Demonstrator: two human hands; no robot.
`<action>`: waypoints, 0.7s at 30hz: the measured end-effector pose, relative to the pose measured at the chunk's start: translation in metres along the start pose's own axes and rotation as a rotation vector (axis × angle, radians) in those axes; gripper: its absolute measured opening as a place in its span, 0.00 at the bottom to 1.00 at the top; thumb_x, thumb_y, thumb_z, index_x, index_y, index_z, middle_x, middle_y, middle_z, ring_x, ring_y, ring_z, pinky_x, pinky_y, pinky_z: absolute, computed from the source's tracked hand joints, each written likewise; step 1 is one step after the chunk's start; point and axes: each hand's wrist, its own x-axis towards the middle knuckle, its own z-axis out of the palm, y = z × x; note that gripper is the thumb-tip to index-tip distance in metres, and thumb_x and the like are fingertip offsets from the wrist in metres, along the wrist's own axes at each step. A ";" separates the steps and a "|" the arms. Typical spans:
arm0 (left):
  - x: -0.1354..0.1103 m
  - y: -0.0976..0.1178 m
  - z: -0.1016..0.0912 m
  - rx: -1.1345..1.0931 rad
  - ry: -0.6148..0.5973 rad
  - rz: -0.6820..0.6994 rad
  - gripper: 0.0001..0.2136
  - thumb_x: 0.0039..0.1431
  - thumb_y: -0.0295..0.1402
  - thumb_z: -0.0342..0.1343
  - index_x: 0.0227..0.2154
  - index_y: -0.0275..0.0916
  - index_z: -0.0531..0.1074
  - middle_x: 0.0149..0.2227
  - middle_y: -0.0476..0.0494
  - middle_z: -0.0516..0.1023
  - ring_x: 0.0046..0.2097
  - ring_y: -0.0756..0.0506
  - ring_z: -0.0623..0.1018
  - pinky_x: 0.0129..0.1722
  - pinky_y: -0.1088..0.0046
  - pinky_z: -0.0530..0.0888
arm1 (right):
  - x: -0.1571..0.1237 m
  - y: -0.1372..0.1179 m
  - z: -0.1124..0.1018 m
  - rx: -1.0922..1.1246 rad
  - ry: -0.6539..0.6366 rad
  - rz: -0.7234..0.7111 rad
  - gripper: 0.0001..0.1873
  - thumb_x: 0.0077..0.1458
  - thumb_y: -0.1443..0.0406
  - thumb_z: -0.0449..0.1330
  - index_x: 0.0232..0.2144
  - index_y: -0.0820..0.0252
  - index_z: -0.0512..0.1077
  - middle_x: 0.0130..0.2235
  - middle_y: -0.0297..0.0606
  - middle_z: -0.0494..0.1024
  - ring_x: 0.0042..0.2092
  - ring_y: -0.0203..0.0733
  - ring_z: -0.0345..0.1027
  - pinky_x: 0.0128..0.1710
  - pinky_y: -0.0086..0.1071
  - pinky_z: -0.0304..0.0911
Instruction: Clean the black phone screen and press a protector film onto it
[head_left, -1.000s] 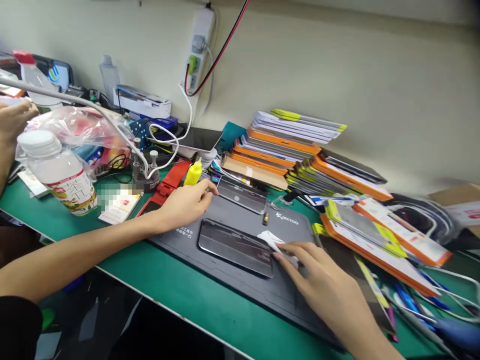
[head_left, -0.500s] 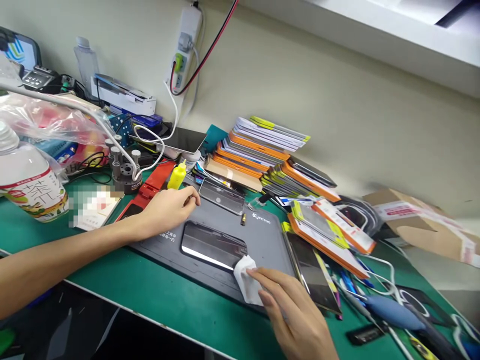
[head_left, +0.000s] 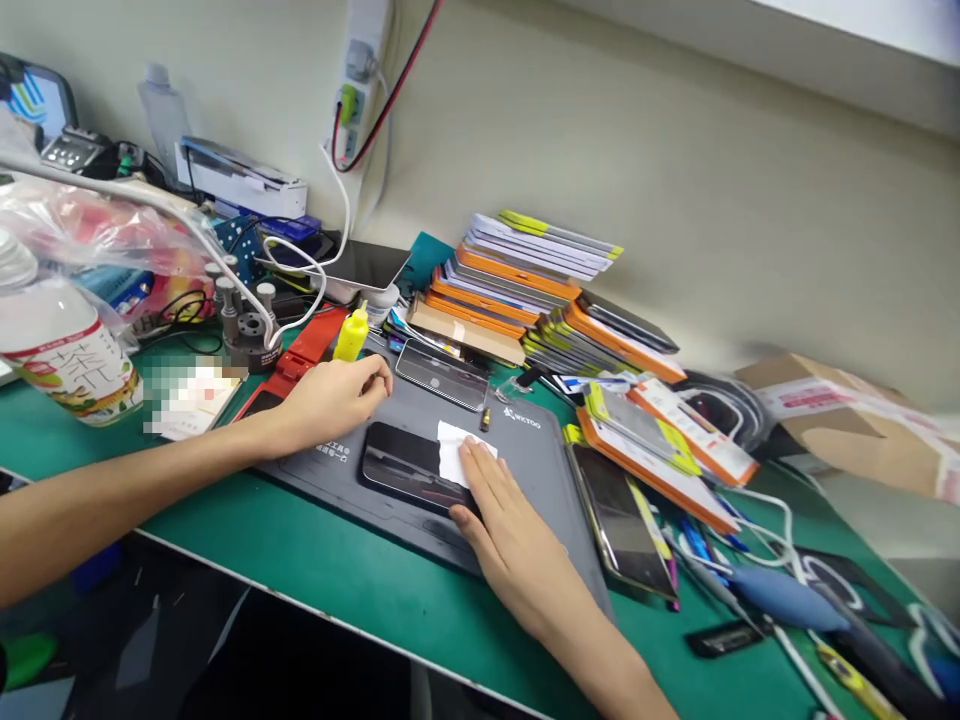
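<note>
The right hand point(head_left: 517, 545) is lying flat over the right end of the phone point(head_left: 401, 465), its fingers straight and pressing a white wipe point(head_left: 452, 462) onto the glass; it is holding the wipe down rather than gripping it. The thumb is spreading away from the fingers, towards the phone's front edge. The phone is lying on the grey mat point(head_left: 525, 480), near the mat's front edge, and the wipe is reaching over the phone's back edge.

The left hand point(head_left: 334, 400) is resting near the mat's left edge, its fingers curling inward; whether they are closing on anything, I cannot tell. A yellow bottle point(head_left: 350, 337) is standing just behind it, beside a red holder point(head_left: 311, 350).

A second phone point(head_left: 442, 375) is lying along the mat's back edge, with a brass bit point(head_left: 486, 419) sitting near its right end. A third phone point(head_left: 626, 520) is lying along the mat's right edge. Behind the mat, flat boxes point(head_left: 517, 275) are standing in stacks towards the back edge of the green bench point(head_left: 315, 560).
</note>
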 end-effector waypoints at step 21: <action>-0.002 0.006 -0.001 -0.021 -0.047 -0.028 0.11 0.70 0.33 0.47 0.32 0.43 0.71 0.28 0.49 0.80 0.31 0.44 0.77 0.34 0.68 0.64 | -0.017 -0.015 -0.004 -0.030 0.000 -0.082 0.41 0.78 0.50 0.47 0.82 0.55 0.36 0.80 0.47 0.52 0.79 0.59 0.50 0.73 0.59 0.64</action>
